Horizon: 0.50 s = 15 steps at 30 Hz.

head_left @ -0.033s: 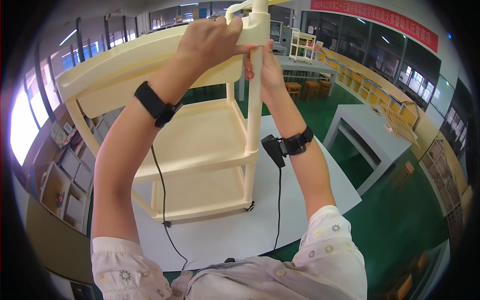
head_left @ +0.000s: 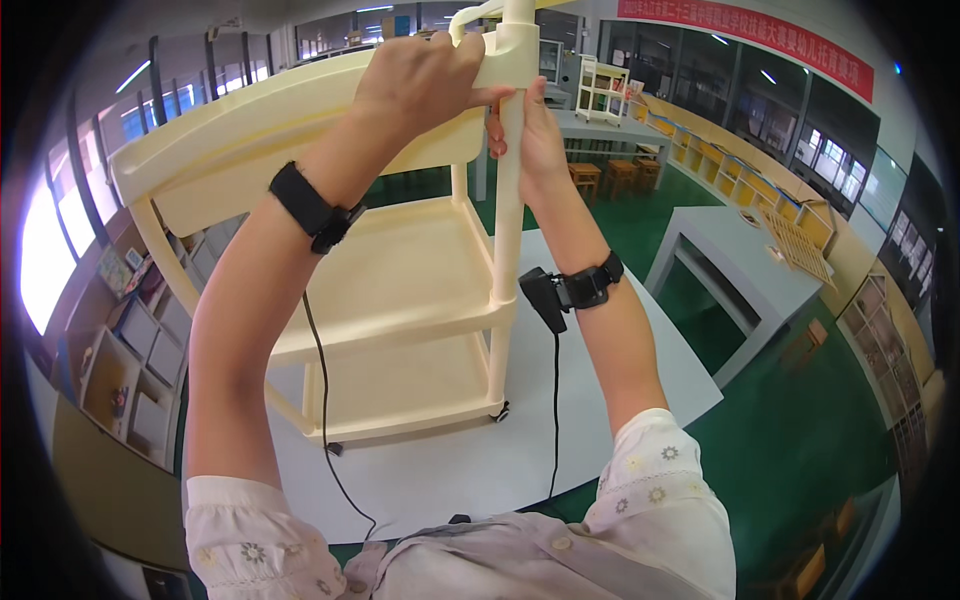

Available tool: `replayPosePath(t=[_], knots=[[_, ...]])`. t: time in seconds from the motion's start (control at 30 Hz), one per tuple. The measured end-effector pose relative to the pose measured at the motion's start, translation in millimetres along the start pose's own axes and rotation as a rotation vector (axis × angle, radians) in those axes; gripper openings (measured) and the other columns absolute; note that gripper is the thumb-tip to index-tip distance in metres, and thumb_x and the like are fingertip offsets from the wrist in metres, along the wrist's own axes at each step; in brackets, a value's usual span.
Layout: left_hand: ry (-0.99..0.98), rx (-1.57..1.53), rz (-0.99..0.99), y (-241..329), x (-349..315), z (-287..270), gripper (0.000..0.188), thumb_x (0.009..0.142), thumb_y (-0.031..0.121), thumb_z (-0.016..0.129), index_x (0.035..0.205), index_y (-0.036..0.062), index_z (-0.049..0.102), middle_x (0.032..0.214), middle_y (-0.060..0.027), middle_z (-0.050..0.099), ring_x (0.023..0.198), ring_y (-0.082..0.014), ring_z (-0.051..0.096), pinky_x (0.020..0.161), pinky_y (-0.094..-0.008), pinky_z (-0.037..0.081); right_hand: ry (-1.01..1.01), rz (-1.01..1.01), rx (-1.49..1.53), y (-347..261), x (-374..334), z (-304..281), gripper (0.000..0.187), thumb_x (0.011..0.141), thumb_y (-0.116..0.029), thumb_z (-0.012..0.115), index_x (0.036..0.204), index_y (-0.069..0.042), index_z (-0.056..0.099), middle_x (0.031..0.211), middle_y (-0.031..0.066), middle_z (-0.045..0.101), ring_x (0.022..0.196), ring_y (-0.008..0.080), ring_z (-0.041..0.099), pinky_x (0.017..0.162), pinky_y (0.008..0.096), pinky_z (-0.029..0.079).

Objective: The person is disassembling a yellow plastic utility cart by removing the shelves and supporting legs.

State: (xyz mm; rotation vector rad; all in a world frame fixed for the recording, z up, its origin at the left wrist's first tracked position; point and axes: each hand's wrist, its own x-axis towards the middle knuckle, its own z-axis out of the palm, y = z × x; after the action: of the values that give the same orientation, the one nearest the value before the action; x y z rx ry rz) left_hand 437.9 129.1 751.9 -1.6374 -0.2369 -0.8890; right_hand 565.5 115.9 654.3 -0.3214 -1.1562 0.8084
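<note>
A cream plastic trolley [head_left: 395, 255] with several tiers stands upright on a pale table. My left hand [head_left: 420, 85] is closed over the rim of its top tray [head_left: 250, 125], close to the corner, with its thumb reaching across to the post. Just below that corner joint, my right hand [head_left: 542, 145] grips the near right post [head_left: 508, 200], thumb pointing up and fingertips showing on the post's left side. The inside of the top tray and most of the left fingertips are hidden. Small black casters [head_left: 500, 411] show under the lowest tier.
The pale table [head_left: 600, 400] extends to the right of the trolley. Black cables [head_left: 556, 420] hang from the bands on my wrists. Beyond are a grey table [head_left: 740, 255], wooden stools [head_left: 585, 175], a smaller trolley [head_left: 602, 92] and low shelves [head_left: 130, 370] at left.
</note>
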Motion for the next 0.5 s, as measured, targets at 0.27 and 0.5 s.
replayPosePath(t=[0.27,0.5], knots=[[-0.037,0.049,0.004,-12.2,6.0,-4.1,0.055,0.077,0.058,0.051,0.075,0.0029,0.057,0.051,-0.0092,0.055,0.04,-0.0205,0.057,0.037,-0.0255,0.044,0.0,-0.092,-0.007,6.0,13.8,6.1,0.059,0.084,-0.061,0.035,0.079,-0.004,0.049,0.058,0.0024,0.046,0.048,0.0107,0.045,0.045,0.023,0.036],[-0.129,0.044,0.026,-16.7,-2.5,-11.1,0.053,0.079,0.056,0.05,0.075,0.0029,0.054,0.052,-0.0115,0.056,0.042,-0.0219,0.058,0.039,-0.0259,0.045,-0.029,-0.073,0.013,9.6,10.8,11.3,0.054,0.084,-0.059,0.04,0.08,-0.006,0.049,0.057,0.0024,0.046,0.049,0.0105,0.045,0.046,0.0227,0.036]])
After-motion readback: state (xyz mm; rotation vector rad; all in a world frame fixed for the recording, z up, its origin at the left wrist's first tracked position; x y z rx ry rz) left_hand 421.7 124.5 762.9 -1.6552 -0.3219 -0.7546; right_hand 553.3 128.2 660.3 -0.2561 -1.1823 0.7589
